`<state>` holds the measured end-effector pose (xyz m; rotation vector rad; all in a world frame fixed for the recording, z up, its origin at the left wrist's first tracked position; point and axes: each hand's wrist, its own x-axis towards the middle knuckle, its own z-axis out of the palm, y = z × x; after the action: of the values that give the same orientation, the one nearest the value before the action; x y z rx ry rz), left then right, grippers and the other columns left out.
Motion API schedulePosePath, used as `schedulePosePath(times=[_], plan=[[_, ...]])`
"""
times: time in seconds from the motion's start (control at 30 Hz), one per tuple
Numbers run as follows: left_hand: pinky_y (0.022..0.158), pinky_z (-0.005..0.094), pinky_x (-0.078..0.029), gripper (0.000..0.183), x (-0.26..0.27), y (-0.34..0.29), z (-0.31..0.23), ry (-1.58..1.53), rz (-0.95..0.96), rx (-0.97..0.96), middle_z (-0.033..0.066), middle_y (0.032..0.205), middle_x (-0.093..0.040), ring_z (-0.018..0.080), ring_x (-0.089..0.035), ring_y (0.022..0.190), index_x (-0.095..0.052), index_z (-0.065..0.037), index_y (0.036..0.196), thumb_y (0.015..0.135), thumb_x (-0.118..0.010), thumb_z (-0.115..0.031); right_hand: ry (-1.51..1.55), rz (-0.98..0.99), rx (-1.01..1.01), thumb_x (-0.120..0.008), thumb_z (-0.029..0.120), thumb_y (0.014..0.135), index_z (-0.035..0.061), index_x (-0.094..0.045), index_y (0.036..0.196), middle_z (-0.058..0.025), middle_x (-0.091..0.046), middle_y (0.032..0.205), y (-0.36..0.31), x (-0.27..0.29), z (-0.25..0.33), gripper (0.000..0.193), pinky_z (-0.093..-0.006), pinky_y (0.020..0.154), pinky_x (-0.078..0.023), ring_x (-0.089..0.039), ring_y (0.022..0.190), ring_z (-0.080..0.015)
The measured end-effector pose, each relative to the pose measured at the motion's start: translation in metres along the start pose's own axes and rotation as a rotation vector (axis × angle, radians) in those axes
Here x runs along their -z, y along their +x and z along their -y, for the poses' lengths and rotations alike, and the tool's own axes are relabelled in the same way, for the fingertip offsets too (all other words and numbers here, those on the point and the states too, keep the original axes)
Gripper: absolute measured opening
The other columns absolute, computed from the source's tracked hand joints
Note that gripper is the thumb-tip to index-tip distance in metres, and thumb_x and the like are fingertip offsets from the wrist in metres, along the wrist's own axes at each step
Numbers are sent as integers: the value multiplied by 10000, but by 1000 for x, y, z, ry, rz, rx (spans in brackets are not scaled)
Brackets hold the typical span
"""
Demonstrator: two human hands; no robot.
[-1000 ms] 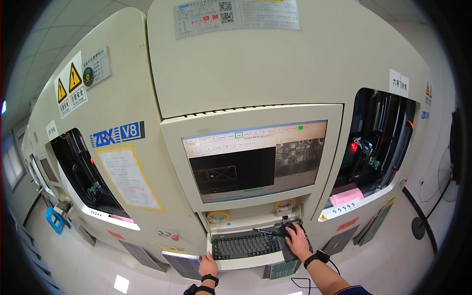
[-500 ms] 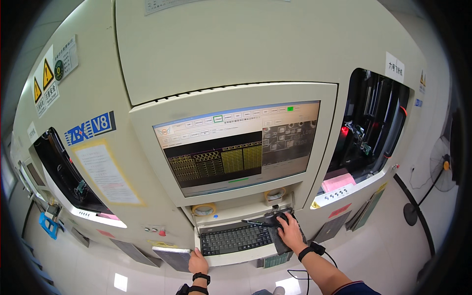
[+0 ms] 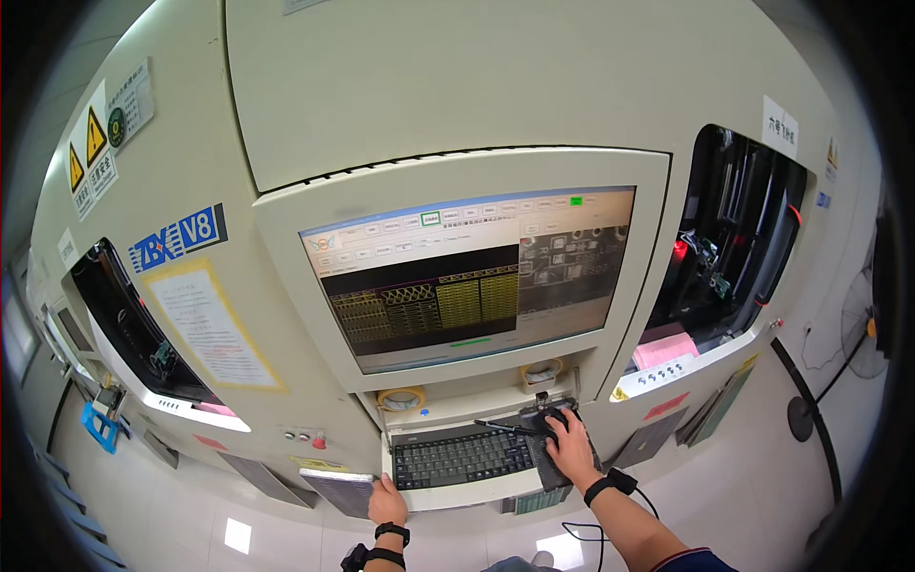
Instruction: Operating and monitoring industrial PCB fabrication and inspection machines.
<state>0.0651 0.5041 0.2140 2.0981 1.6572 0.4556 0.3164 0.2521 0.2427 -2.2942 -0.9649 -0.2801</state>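
My right hand (image 3: 572,451) lies over a black mouse (image 3: 553,419), its fingers bent around it. The mouse sits on a dark pad (image 3: 546,469) at the right end of a pull-out keyboard tray (image 3: 467,495). A black keyboard (image 3: 462,459) fills most of the tray, and a thin black pen-like stick (image 3: 503,426) lies by the mouse. My left hand (image 3: 387,500) is closed on the tray's front left corner; its fingertips are partly hidden. Close beside it stands a dark flat panel (image 3: 338,494) with a pale top edge. Above the tray, a monitor (image 3: 477,276) shows yellow patterns and a grey camera picture.
The monitor is set in a large beige machine (image 3: 438,86). Its right window (image 3: 734,229) shows a mechanism with a red light; another window (image 3: 133,324) is at left. Two tape rolls (image 3: 400,398) sit above the keyboard. A red button (image 3: 318,442), leaning panels (image 3: 701,410) and a fan (image 3: 863,329) stand around.
The whole view has shifted slightly. My right hand stays on the mouse and my left hand stays at the tray's corner. The mechanism in the right window sits a little differently.
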Motion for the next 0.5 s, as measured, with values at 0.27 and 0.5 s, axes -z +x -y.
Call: schedulePosePath(times=[0.27,0.5], plan=[[735,522,-466,547,4,2,1,-12,34,33,228,884,-649,436,-604,855,-619,-39,958,975,-258,-451,-14,2,-22,-646,119,774,136,-506,1231,-201,-379,1326,-1,0,4,479,-438,998,-367,-414,1178,-387],[701,531,-471,521,3,4,6,15,24,16,220,861,-654,431,-614,822,-596,-40,965,972,-270,-446,-26,3,-22,-640,127,796,144,-512,1243,-210,-386,1324,-1,2,9,465,-441,986,-384,-426,1170,-391]])
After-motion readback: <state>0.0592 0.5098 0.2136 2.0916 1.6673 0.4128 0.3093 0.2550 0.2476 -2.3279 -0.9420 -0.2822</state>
